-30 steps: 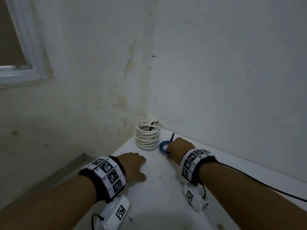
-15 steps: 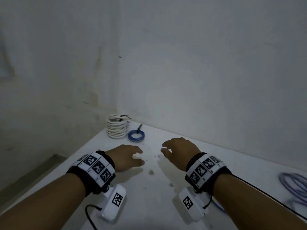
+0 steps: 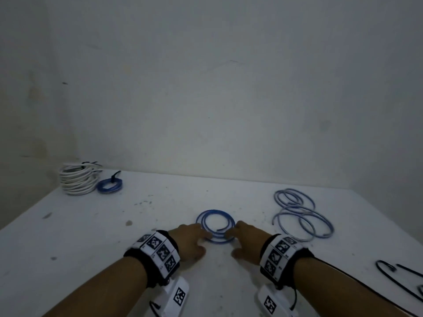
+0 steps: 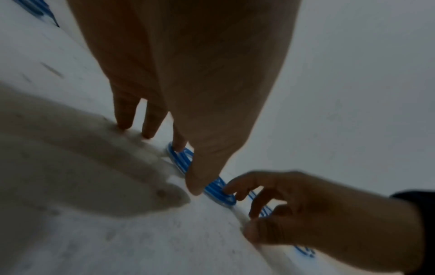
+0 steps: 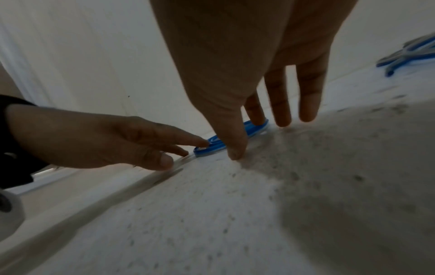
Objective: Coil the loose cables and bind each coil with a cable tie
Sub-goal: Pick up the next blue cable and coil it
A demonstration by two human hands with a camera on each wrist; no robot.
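Blue cable coil (image 3: 216, 226), small and loose, lies flat on the white table (image 3: 114, 236); left hand (image 3: 190, 241) and right hand (image 3: 246, 240) touch its sides with straight, spread fingers.

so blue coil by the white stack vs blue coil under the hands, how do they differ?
The far blue coil has a black cable tie around it; the near blue coil shows none. The far blue coil is tight and small; the near blue coil's loops are spread, with one end free. Nothing touches the far one, while the left hand and right hand touch the near one. Both are blue and lie flat on the table.
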